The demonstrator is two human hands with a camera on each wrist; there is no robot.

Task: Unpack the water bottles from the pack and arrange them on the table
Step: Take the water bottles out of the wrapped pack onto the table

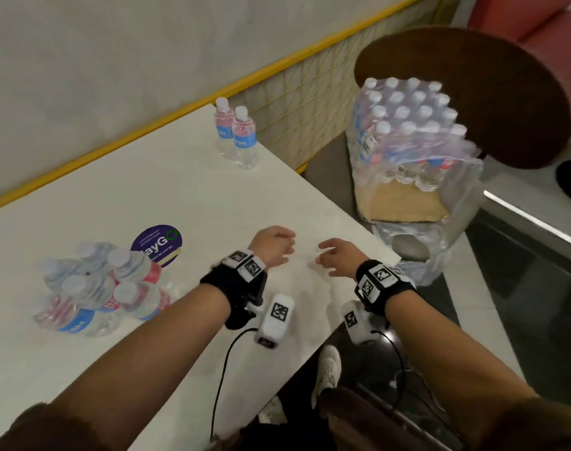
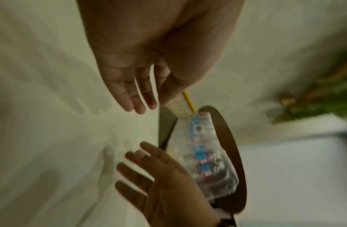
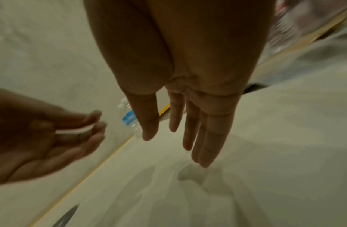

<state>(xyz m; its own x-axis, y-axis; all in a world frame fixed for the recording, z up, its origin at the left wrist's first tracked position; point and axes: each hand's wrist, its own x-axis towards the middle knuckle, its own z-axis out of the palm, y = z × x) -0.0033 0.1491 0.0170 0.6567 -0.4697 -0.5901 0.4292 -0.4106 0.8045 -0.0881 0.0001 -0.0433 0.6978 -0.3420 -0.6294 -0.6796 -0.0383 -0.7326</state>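
A shrink-wrapped pack of water bottles [image 1: 408, 131] stands on a chair seat to the right of the white table [image 1: 180, 196]; the wrap hangs torn at its front. Two bottles [image 1: 237, 135] stand upright at the table's far corner. Several more bottles [image 1: 98, 288] lie bunched in a pile at the table's left. My left hand [image 1: 279, 244] and right hand [image 1: 334, 255] hover side by side over the table's right edge, both empty with loosely spread fingers. The left wrist view shows the left hand [image 2: 137, 95], the right hand [image 2: 149, 176] and the pack [image 2: 203, 153] beyond.
A round purple sticker [image 1: 160, 244] lies on the table beside the pile. A brown round chair back [image 1: 489, 92] rises behind the pack. A yellow-railed mesh partition [image 1: 294, 92] runs along the table's far side. Dark floor and a white shoe [image 1: 328, 369] show below.
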